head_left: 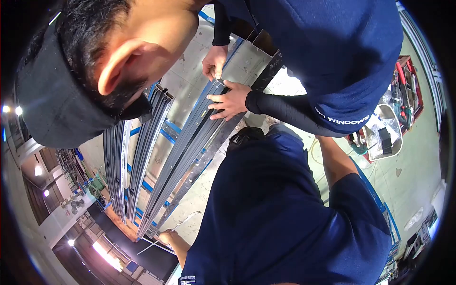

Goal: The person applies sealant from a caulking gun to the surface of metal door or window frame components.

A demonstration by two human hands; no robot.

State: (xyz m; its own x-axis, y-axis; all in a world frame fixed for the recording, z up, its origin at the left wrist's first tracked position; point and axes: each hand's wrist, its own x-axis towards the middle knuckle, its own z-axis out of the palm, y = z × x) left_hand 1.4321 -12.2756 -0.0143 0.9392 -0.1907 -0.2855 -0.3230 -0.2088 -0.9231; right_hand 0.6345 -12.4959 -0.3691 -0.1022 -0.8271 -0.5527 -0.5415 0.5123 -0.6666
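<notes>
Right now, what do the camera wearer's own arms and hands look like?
The right arm is bare below a short navy sleeve; the right hand is out of sight. The left hand appears ungloved, its visible forearm bare.

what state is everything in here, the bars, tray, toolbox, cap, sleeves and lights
long dark bars: lying lengthwise, under a co-worker's hands
two other bundles of bars: lying alongside, pale strips with print on them
tray: open, holding packets and a black block
toolbox: open, filled with tools
cap: worn by the co-worker
black sleeves: pulled down to the wrists
ceiling lights: lit
</notes>
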